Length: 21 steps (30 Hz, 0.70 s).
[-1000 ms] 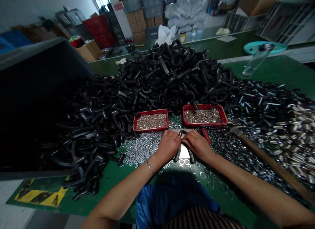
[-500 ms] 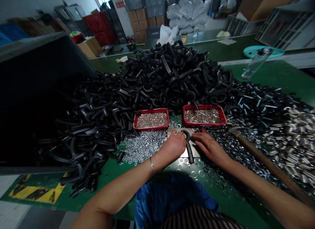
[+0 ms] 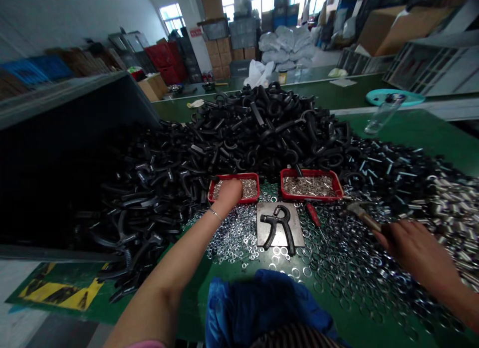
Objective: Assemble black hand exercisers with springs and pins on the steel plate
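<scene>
Left hand [image 3: 227, 194] resting in left red tray [image 3: 234, 175], fingers curled down over small metal parts [image 3: 249, 188], tips hidden. Right hand [image 3: 415, 248] wrapping fingers round hammer handle [image 3: 368, 218]. Black hand grip [image 3: 287, 233] lying on steel plate [image 3: 297, 228] between hands; looks light, stiff; best held by both handles.

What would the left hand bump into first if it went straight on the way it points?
The left hand is already inside a red tray, so it would probably hit that tray's far rim first. Just behind that is the pile of black plastic handles, though depth is hard to judge.
</scene>
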### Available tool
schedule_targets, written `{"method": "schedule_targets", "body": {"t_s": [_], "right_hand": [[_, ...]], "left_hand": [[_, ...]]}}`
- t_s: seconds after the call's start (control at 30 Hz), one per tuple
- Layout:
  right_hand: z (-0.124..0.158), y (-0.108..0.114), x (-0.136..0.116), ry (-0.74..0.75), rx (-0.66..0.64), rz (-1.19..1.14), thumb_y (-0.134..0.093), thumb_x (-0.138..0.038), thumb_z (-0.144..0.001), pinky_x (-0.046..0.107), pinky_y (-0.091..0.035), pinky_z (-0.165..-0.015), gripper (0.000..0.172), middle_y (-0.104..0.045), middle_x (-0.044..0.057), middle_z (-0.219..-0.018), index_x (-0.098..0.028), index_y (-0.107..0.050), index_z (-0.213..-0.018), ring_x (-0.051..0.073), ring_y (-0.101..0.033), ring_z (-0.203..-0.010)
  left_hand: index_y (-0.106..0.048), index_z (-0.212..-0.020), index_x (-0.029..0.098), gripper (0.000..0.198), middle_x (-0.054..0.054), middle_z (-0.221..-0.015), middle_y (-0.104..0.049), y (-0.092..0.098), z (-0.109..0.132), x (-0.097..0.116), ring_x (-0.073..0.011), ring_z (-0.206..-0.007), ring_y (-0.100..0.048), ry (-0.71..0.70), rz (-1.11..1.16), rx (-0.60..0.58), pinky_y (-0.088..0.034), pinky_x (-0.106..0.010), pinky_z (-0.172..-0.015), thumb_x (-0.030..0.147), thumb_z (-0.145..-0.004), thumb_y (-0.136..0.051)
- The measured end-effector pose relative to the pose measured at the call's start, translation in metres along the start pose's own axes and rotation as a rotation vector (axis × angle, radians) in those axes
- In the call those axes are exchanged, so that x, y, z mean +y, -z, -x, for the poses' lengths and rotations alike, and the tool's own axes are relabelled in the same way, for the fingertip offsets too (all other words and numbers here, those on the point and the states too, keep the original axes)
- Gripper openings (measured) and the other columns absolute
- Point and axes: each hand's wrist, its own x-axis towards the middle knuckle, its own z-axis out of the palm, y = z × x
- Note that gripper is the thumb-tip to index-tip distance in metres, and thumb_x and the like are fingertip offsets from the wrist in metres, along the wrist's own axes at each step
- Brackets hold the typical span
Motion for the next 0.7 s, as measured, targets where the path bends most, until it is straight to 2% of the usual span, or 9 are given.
{"method": "schedule_targets", "body": {"t_s": [0.13, 0.23, 0.3, 0.37, 0.43, 0.5, 0.57, 0.63, 0.7], "right_hand": [[-0.003, 0.013, 0.004, -0.233, 0.032, -0.125, -0.041, -0.066, -0.088, 0.048, -0.041, -0.053, 0.035, -0.059, 0.020, -0.086, -0.031, -0.048, -0.087, 0.036, -0.059, -0.070], [-0.005, 0.021, -0.019, -0.343, -0.133, -0.399, -0.047, -0.066, -0.087, 0.043, -0.044, -0.046, 0.037, -0.065, 0.015, -0.077, -0.033, -0.050, -0.104, 0.028, -0.059, -0.053], [-0.010, 0.026, -0.049, -0.258, -0.274, -0.564, -0.046, -0.061, -0.091, 0.041, -0.049, -0.048, 0.034, -0.067, 0.010, -0.073, -0.033, -0.052, -0.109, 0.025, -0.062, -0.053], [-0.019, 0.031, -0.086, -0.095, -0.343, -0.634, -0.047, -0.055, -0.093, 0.039, -0.053, -0.055, 0.031, -0.071, 0.007, -0.080, -0.031, -0.055, -0.111, 0.025, -0.067, -0.061], [-0.031, 0.034, -0.119, 0.003, -0.323, -0.657, -0.046, -0.049, -0.096, 0.037, -0.055, -0.060, 0.029, -0.073, 0.006, -0.091, -0.030, -0.055, -0.116, 0.025, -0.070, -0.070], [-0.044, 0.033, -0.142, 0.026, -0.240, -0.647, -0.041, -0.045, -0.099, 0.036, -0.056, -0.065, 0.032, -0.073, 0.008, -0.100, -0.028, -0.053, -0.123, 0.025, -0.072, -0.078], [-0.056, 0.028, -0.153, 0.044, -0.213, -0.570, -0.038, -0.043, -0.100, 0.036, -0.055, -0.066, 0.033, -0.073, 0.010, -0.100, -0.025, -0.055, -0.121, 0.026, -0.072, -0.078], [-0.065, 0.022, -0.156, 0.089, -0.305, -0.481, -0.039, -0.044, -0.099, 0.036, -0.053, -0.061, 0.031, -0.073, 0.009, -0.089, -0.024, -0.059, -0.110, 0.027, -0.071, -0.070], [-0.070, 0.019, -0.155, 0.125, -0.428, -0.489, -0.039, -0.045, -0.100, 0.033, -0.051, -0.057, 0.030, -0.072, 0.007, -0.081, -0.024, -0.060, -0.103, 0.025, -0.069, -0.066]], "left_hand": [[-0.067, -0.102, 0.008, 0.024, -0.018, -0.099, -0.067, -0.010, 0.006, -0.002, -0.0279, -0.096, -0.066, 0.007, 0.010, 0.062, -0.049, -0.036, -0.084, 0.012, -0.090, -0.047], [-0.065, -0.101, 0.015, 0.020, -0.013, -0.103, -0.066, -0.016, 0.010, -0.005, -0.0262, -0.100, -0.063, 0.019, 0.069, 0.126, -0.047, -0.035, -0.088, 0.021, -0.092, -0.049], [-0.065, -0.097, 0.019, 0.016, -0.010, -0.100, -0.066, -0.019, 0.008, -0.008, -0.0248, -0.098, -0.062, 0.032, 0.136, 0.163, -0.047, -0.035, -0.087, 0.022, -0.091, -0.051], [-0.065, -0.094, 0.020, 0.014, -0.009, -0.098, -0.067, -0.023, 0.005, -0.013, -0.0239, -0.097, -0.062, 0.042, 0.194, 0.181, -0.046, -0.035, -0.088, 0.021, -0.090, -0.051], [-0.064, -0.091, 0.019, 0.013, -0.009, -0.096, -0.067, -0.028, 0.001, -0.017, -0.0234, -0.096, -0.061, 0.058, 0.247, 0.202, -0.045, -0.034, -0.089, 0.019, -0.089, -0.052], [-0.063, -0.088, 0.018, 0.012, -0.009, -0.092, -0.067, -0.034, 0.000, -0.021, -0.0223, -0.092, -0.062, 0.090, 0.320, 0.240, -0.045, -0.033, -0.087, 0.017, -0.088, -0.051], [-0.061, -0.087, 0.017, 0.011, -0.008, -0.087, -0.067, -0.038, 0.001, -0.024, -0.0207, -0.086, -0.062, 0.126, 0.412, 0.273, -0.046, -0.031, -0.082, 0.015, -0.087, -0.050], [-0.060, -0.086, 0.017, 0.010, -0.006, -0.084, -0.067, -0.041, 0.003, -0.026, -0.0188, -0.080, -0.062, 0.151, 0.505, 0.277, -0.046, -0.029, -0.077, 0.014, -0.086, -0.051], [-0.059, -0.085, 0.018, 0.007, -0.004, -0.082, -0.067, -0.042, 0.004, -0.028, -0.0170, -0.076, -0.062, 0.167, 0.603, 0.275, -0.046, -0.027, -0.073, 0.015, -0.086, -0.053]]}}
